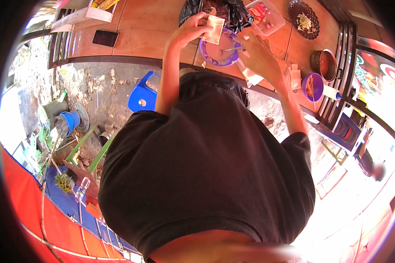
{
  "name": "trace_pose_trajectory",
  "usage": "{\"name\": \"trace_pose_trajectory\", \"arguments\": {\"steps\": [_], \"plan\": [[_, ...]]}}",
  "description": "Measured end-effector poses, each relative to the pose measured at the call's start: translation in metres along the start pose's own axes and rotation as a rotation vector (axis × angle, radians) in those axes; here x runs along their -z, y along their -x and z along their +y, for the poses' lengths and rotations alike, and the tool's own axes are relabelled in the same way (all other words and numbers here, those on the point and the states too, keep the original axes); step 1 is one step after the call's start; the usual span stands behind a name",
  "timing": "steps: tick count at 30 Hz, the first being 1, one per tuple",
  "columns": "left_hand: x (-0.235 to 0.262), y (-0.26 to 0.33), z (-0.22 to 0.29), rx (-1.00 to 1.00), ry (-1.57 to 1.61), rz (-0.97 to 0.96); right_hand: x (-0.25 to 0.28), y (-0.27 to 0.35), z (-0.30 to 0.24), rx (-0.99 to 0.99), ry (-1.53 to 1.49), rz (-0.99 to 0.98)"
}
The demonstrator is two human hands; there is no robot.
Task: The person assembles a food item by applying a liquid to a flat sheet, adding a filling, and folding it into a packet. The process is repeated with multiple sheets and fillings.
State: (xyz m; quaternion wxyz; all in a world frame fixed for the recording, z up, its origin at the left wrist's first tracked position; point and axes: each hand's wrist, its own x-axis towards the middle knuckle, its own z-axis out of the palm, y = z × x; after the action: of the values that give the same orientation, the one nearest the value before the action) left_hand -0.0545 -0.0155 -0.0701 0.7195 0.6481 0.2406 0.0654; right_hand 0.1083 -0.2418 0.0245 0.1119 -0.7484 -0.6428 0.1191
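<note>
Outdoors, over rough stony ground strewn with debris, a wooden tabletop [140, 30] ran across the top of the head view, and the person in a black shirt leaned over it with both arms stretched forward. Their left hand [189, 30] was closed in a pinch on a pale square wrapper [214, 29], held flat just above the near rim of a purple bowl [221, 49]. Their right hand [255, 51] was curled around the handle of a metal spoon [231, 49] whose tip lay inside that bowl, which held a pinkish-brown paste (its exact kind could not be told). Judging from this, the wrapper looked as yet unfilled, so the scooping and folding seemed to remain ahead. Beside the right wrist lay what looked like more pale wrappers [251, 77], touching the tabletop edge. Farther back stood a clear plastic tub [267, 18] with pink and red pieces, a dark plate [303, 18] carrying a little green and white food, and a black plastic bag [232, 13]. To the right stood a small metal pot [323, 64] of reddish-brown sauce and a second purple bowl [312, 87] with something orange in it. A blue plastic stool [142, 94] stood on the ground below.
</note>
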Motion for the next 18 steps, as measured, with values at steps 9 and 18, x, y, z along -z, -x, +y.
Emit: {"name": "trace_pose_trajectory", "arguments": {"steps": [9, 18], "plan": [[-0.005, 0.012, 0.025, 0.085, 0.112, 0.014, -0.040, -0.058, 0.013, -0.231, -0.956, 0.382], [-0.010, 0.011, 0.027, 0.085, 0.158, 0.091, -0.063, -0.066, 0.014, -0.305, -1.387, 0.301]]}}
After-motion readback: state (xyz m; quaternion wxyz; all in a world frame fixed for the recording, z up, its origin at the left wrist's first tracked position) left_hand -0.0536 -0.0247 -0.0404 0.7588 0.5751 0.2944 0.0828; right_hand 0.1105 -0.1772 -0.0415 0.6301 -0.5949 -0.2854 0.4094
